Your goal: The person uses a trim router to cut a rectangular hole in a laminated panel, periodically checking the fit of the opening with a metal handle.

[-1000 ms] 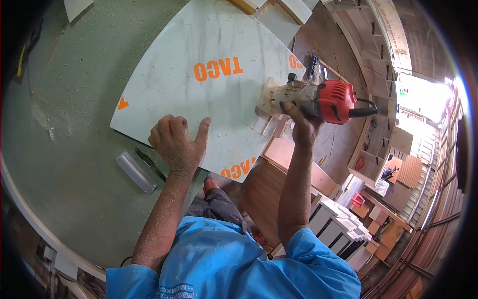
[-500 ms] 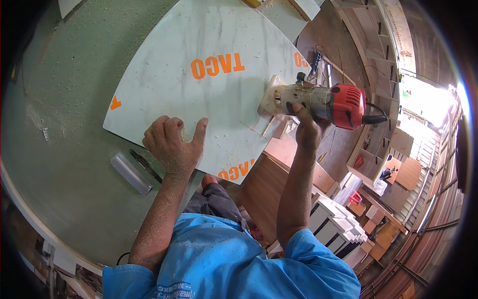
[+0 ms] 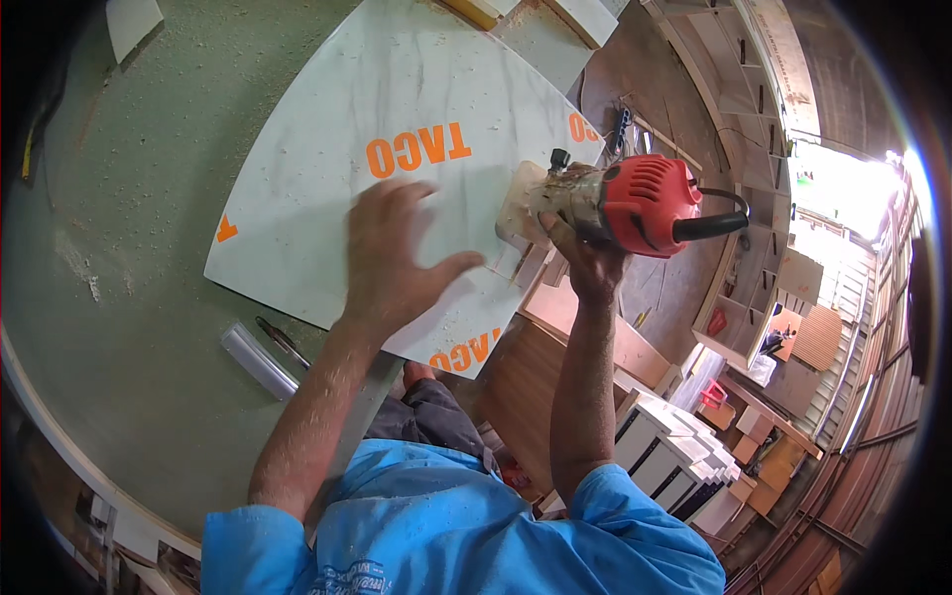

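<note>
A worker (image 3: 446,526) grips a red-and-silver, cylindrical router (image 3: 605,203) in the right hand (image 3: 595,260), apparently to steady its pale, square base (image 3: 517,203) on the white, marble-patterned, curved-edged panel (image 3: 307,149) left of those fingers. The left hand (image 3: 395,263), blurred, spreads empty fingers over the panel, perhaps bracing it; contact is unclear.

Saw sawdust (image 3: 213,74) strewn over the table (image 3: 129,377). Noted a panel (image 3: 317,169) overhanging its right edge, a silver bar (image 3: 256,359) and dark tool (image 3: 285,343) near that edge, a white offcut (image 3: 132,27) well away.
</note>
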{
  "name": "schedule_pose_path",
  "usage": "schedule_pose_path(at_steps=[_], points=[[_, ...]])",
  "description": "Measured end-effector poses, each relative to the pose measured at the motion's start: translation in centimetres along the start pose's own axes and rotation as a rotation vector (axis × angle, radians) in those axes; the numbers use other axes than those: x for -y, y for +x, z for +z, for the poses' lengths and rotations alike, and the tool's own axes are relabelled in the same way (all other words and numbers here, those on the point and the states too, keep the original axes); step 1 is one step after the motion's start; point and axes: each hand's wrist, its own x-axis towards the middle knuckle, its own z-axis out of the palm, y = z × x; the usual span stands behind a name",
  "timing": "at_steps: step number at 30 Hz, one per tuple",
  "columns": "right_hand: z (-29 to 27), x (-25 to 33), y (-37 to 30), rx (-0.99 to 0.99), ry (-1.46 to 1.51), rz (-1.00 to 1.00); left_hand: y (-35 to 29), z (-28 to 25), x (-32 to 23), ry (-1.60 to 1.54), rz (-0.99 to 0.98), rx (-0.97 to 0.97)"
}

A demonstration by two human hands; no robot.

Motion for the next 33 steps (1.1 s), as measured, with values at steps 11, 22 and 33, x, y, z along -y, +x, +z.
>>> schedule_pose_path(at_steps=[11,22,33], points=[[0.6,1.6,0.1,-0.015,-0.059,0.015,9.1,8.1,-1.5,-0.438,0.297,0.421],[-9.9,-0.2,-0.8,0.210,-0.393,0.261,9.0,9.3,-1.1,-0.571,0.014,0.606],[-12.4,-7.0,-5.0,0.247,-0.401,0.207,9.2,9.7,-1.8,-0.840,-0.100,0.754]])
